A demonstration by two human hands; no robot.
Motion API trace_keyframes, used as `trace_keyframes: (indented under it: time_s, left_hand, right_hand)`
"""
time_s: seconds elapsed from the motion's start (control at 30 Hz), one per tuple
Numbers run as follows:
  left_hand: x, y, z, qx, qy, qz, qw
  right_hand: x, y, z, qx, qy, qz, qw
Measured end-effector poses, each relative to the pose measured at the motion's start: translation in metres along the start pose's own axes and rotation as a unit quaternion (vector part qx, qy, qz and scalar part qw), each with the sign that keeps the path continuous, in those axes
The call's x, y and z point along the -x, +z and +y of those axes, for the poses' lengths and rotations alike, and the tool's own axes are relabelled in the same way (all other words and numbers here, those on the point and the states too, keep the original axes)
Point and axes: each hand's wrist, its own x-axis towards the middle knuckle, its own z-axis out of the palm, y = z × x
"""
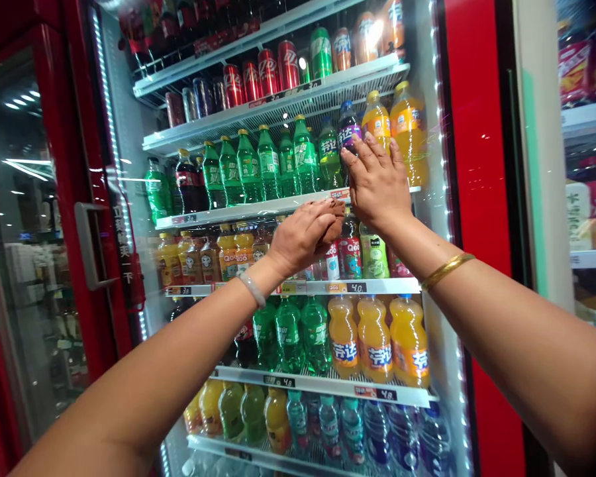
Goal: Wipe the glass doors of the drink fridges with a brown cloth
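Both arms reach toward the shelves of a lit drinks fridge. My left hand (308, 232), with a pale bangle at the wrist, is at the second bottle shelf's upper edge, its fingers curled; what they hold, if anything, is hidden. My right hand (377, 177), above a gold bangle, has its fingers spread upward in front of a purple-labelled bottle (347, 126) and an orange bottle (376, 119). Nothing shows in its grasp. Green bottles (305, 156) stand upright to the left of it. Whether the right fingertips touch a bottle is unclear.
Red cans (268, 71) fill the shelf above. Orange bottles (375, 338) and more green bottles (289, 334) stand lower down. A red door with a grey handle (87, 245) is on the left, a red frame (481, 132) on the right.
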Motion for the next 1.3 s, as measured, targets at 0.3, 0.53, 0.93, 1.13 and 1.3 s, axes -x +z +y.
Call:
trace_keyframes:
  time_s: [0.3, 0.53, 0.93, 1.13, 1.3]
  left_hand:
    - [-0.042, 0.012, -0.055, -0.058, -0.263, 0.166, 0.948]
    - [0.005, 0.014, 0.018, -0.004, 0.006, 0.050, 0.999]
    - [0.001, 0.008, -0.027, -0.056, -0.215, 0.130, 0.966]
    - [0.033, 0.004, 0.026, 0.046, 0.028, -0.025, 0.998]
    - [0.038, -0.004, -0.004, 0.009, -0.059, 0.027, 0.998]
  right_hand:
    - [0.000, -0.001, 0.001, -0.017, 0.009, -0.018, 1.000]
    - [0.001, -0.004, -0.001, -0.022, 0.012, -0.023, 0.999]
    - [-0.009, 0.019, 0.013, -0.099, 0.007, 0.006, 0.995]
    - [-0.007, 0.016, 0.013, -0.073, 0.000, 0.000, 0.997]
    - [-0.008, 0.013, 0.011, -0.074, 0.000, -0.011, 0.997]
